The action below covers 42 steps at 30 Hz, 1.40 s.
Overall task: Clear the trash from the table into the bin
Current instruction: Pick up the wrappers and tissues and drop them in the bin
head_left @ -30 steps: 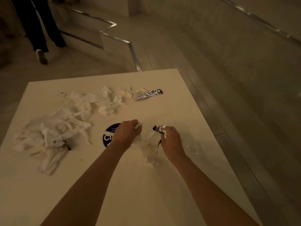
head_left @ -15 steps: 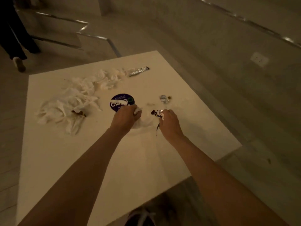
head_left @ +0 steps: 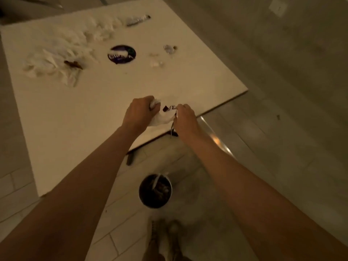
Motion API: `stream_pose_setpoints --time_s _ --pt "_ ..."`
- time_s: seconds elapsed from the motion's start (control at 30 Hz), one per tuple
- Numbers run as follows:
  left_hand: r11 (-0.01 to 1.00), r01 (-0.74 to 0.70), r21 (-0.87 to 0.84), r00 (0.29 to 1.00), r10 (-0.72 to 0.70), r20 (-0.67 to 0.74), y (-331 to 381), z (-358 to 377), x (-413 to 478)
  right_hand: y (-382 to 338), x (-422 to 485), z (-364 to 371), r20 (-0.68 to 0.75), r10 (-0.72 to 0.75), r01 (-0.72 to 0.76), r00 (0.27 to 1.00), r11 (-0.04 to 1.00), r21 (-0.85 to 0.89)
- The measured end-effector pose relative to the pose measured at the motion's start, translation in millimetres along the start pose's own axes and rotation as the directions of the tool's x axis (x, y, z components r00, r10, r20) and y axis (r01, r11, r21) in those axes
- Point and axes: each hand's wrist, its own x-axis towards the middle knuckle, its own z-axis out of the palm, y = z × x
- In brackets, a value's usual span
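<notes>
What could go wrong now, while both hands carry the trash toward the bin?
1. The napkin and wrapper hang loosely between the left hand and right hand; a piece might drop on the floor.
2. The bin looks small and sits near the feet, so a drop may miss.

Hands: left hand [head_left: 138, 113] and right hand [head_left: 185, 117] grip a napkin [head_left: 162, 119] over the table [head_left: 94, 113] near edge.
Bin [head_left: 155, 191]: on floor below.
Tissues [head_left: 56, 51]: far left corner.

A crumpled white paper napkin [head_left: 162, 119] with a dark wrapper scrap [head_left: 168, 108] hangs above the white desk's [head_left: 94, 113] near edge. More crumpled white tissues [head_left: 56, 53] lie far left. The round dark bin [head_left: 155, 191] stands upright on the floor below.
</notes>
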Motion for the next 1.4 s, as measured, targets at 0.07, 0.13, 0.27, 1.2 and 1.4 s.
stream_pose_setpoints --time_s 0.07,0.13,0.27,1.2,1.4 --pt "1.0 -0.001 -0.021 1.0 0.001 0.022 -1 11 -24 7 -27 4 0.016 0.012 -0.013 1.0 1.0 0.014" --pt "0.999 -0.003 -0.047 0.999 0.005 0.042 -3 20 -46 14 -50 10 0.036 0.032 -0.033 0.999 0.998 0.047" --pt "0.995 -0.031 -0.094 0.994 0.04 0.102 -14 35 -76 29 -88 27 -0.023 0.152 -0.149 0.988 0.983 0.11" --pt "0.985 0.035 -0.171 0.882 0.05 0.468 -341 327 -161 169 -191 434 0.122 0.72 -0.703 0.683 0.602 0.379" --pt "0.999 -0.038 0.036 0.801 0.009 0.599 -376 354 -168 182 -190 469 0.225 0.713 -0.746 0.664 0.61 0.269"
